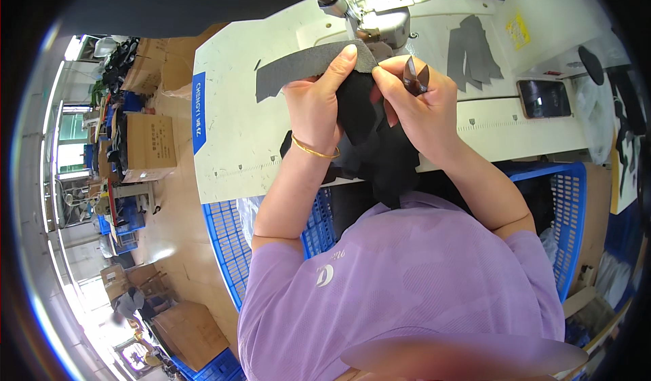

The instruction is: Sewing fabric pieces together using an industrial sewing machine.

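Head view: at twelve o'clock, just before the sewing machine, I have the left hand pinching a grey fabric strip, thumb uppermost; the right hand, wrist bent inward, nips its three-o'clock end, thread snips tucked in. Probably edge-aligning; next calls for steady pressure.

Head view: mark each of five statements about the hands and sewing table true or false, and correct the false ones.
1. The left hand and right hand both grip the gray fabric strip. True.
2. The bangle is on the right wrist. False: the gold bangle circles the left wrist.
3. The smartphone lies to the right of both hands. True.
4. The snips lie beside the smartphone. False: the snips are tucked in the right hand.
5. Cut gray pieces lie right of the sewing machine. True.
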{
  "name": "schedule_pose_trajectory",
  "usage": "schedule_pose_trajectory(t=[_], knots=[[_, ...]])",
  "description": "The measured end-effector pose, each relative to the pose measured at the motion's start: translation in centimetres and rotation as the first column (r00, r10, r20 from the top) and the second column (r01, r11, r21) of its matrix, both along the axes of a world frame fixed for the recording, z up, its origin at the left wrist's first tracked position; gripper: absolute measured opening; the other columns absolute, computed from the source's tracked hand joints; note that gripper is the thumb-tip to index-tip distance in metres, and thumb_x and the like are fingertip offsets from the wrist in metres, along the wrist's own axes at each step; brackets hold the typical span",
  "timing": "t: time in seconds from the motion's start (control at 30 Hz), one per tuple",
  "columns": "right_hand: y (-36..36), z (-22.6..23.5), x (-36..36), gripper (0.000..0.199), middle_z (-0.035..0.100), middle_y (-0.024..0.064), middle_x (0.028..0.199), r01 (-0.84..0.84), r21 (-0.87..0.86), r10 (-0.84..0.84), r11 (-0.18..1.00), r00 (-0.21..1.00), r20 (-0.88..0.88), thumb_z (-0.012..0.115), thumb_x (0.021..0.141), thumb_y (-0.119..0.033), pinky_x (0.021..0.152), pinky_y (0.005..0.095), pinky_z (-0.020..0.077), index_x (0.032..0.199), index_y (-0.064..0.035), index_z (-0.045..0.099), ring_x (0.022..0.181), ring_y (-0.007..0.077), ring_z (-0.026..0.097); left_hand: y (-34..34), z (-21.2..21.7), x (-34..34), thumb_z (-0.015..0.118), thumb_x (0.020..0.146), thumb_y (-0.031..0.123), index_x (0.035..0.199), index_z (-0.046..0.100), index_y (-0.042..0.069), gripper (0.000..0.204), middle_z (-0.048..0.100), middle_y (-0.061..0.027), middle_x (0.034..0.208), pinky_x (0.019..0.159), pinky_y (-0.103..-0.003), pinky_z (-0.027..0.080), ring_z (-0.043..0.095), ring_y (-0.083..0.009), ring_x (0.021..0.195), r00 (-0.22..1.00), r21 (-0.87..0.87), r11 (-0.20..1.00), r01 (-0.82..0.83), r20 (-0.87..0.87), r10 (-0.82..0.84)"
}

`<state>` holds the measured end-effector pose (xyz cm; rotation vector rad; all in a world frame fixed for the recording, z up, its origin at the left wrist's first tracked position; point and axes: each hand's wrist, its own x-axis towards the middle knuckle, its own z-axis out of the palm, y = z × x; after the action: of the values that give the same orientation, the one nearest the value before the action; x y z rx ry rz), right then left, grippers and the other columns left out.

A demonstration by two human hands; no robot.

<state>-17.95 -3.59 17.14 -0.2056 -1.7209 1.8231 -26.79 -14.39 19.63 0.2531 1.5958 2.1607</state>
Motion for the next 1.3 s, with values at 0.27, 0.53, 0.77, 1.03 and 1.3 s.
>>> schedule_pose_trajectory(t=[0.27, 0.53, 0.77, 1.03, 1.3], knots=[[0.3, 1.1, -2.0, 0.014, 0.065, 0.0044, 0.063, 0.007, -0.131, -0.013, 0.991, 0.999, -0.045, 0.06, 0.09, -0.013, 0.041, 0.0206, 0.0385, 0.083, -0.0013, 0.064, 0.046, 0.0039, 0.051, 1.6, 0.4, -3.3, 0.072, 0.081, 0.0, 0.091, 0.068, -0.005, 0.012, 0.069, -0.0083, 0.087, 0.066, -0.025, 0.052, 0.064, -0.014, 0.072, 0.995, 0.073, 0.997, 0.034, -0.092, -0.027], [0.8, 1.0, -2.8, 0.015, 0.065, 0.0046, 0.063, -0.004, -0.191, -0.01, 0.982, 0.997, -0.072, 0.058, 0.09, -0.012, 0.041, 0.0208, 0.0386, 0.081, -0.0015, 0.064, 0.045, 0.0044, 0.05, 2.4, 0.8, -4.1, 0.071, 0.08, -0.001, 0.09, 0.069, -0.006, 0.011, 0.069, -0.0097, 0.085, 0.059, -0.025, 0.052, 0.064, -0.0146, 0.069, 0.995, 0.064, 0.997, 0.042, -0.091, -0.037], [0.7, 0.9, -2.8, 0.015, 0.065, 0.0048, 0.063, -0.005, -0.197, -0.006, 0.98, 0.999, -0.052, 0.059, 0.09, -0.012, 0.04, 0.021, 0.0385, 0.081, -0.0012, 0.064, 0.045, 0.0047, 0.05, 2.5, 0.9, -3.9, 0.07, 0.08, -0.002, 0.088, 0.068, -0.006, 0.009, 0.068, -0.0099, 0.083, 0.057, -0.026, 0.052, 0.064, -0.0148, 0.066, 0.992, 0.081, 0.996, 0.033, -0.124, -0.023], [0.7, 1.2, -2.8, 0.017, 0.065, 0.0057, 0.062, 0.01, -0.208, -0.022, 0.978, 0.998, -0.053, 0.058, 0.09, -0.012, 0.04, 0.0215, 0.0378, 0.078, -0.0007, 0.063, 0.044, 0.0047, 0.05, 2.4, 1.0, -4.6, 0.07, 0.081, -0.001, 0.091, 0.068, -0.007, 0.012, 0.068, -0.0112, 0.084, 0.057, -0.027, 0.052, 0.065, -0.0163, 0.066, 0.993, 0.007, 0.998, 0.066, -0.104, -0.064], [0.8, 1.3, -2.8, 0.022, 0.064, 0.0057, 0.058, -0.004, -0.198, -0.003, 0.98, 0.999, -0.035, 0.059, 0.09, -0.014, 0.039, 0.0216, 0.0368, 0.073, -0.0013, 0.063, 0.043, 0.0047, 0.049, 1.1, 1.3, -5.7, 0.071, 0.081, 0.003, 0.095, 0.069, -0.004, 0.015, 0.069, -0.0085, 0.086, 0.067, -0.025, 0.051, 0.065, -0.0132, 0.074, 0.955, -0.011, 0.958, 0.288, -0.075, -0.288]])
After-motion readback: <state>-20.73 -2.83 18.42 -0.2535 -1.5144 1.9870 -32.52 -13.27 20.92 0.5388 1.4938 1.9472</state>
